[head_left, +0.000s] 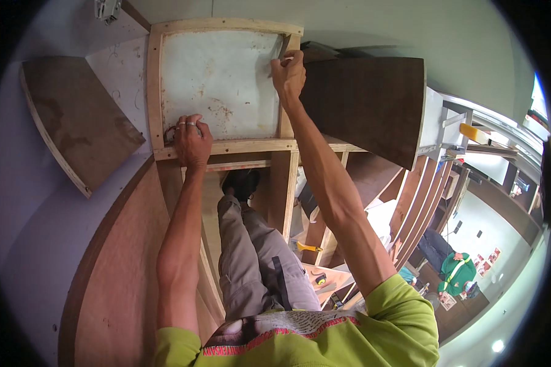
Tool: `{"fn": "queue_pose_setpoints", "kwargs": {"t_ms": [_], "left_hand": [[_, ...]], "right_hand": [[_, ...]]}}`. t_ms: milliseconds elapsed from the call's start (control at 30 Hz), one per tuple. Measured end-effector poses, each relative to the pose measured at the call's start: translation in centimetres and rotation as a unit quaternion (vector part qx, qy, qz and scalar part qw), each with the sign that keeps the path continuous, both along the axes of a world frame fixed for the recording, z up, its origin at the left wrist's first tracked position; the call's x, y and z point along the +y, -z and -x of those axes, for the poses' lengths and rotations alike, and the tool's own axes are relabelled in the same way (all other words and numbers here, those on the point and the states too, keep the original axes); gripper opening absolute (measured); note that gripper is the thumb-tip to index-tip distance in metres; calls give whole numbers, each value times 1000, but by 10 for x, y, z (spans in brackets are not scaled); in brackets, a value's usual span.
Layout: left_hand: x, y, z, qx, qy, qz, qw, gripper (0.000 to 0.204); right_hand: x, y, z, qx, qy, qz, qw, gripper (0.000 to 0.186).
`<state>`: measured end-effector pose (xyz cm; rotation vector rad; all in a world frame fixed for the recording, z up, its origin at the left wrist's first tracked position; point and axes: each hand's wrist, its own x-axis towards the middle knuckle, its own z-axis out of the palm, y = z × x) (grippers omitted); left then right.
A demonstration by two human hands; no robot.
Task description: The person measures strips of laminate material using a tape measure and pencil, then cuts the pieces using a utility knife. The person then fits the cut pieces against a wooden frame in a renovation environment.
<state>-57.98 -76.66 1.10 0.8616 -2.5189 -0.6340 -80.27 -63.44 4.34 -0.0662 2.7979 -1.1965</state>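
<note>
A light wooden frame (pixel 226 145) surrounds a whitish panel (pixel 220 79) marked with brown stains. My left hand (pixel 193 140), with rings on it, is closed at the frame's near left inner corner. Beside its fingers shows a bit of something dark red and thin, too small to name. At the frame's right side, close to the far corner, my right hand (pixel 289 76) has its fingers curled in a pinch. Something small and pale may be between them; the fingers hide it. A dark brown board (pixel 364 101) lies just right of that hand.
Another brown board (pixel 79 116) stands at the left. Below the frame are wooden uprights (pixel 283 189) and my legs (pixel 257 257). A yellow-handled tool (pixel 308 247) and a tape measure (pixel 320 279) lie lower down. Far right, a person in green (pixel 456 272) is at work.
</note>
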Motion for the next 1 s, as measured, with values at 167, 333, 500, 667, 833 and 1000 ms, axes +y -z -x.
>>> {"fn": "queue_pose_setpoints", "kwargs": {"t_ms": [167, 333, 500, 667, 833, 1000], "left_hand": [[0, -1, 1, -6, -3, -7, 1000, 12], [1, -2, 1, -27, -7, -10, 1000, 11], [2, -3, 3, -26, 7, -8, 1000, 10], [-3, 0, -2, -35, 3, -12, 999, 11], [1, -1, 2, -28, 1, -18, 999, 11], [0, 1, 0, -57, -1, -8, 998, 11]], "right_hand": [[-24, 16, 2, 3, 91, 47, 995, 38], [-33, 32, 2, 18, 107, 30, 994, 37], [-30, 48, 4, -53, 87, 219, 970, 35], [-30, 31, -21, -60, 106, 169, 978, 33], [-32, 41, -4, -3, 110, 196, 974, 32], [-44, 47, -3, -18, 156, 208, 965, 30]]}}
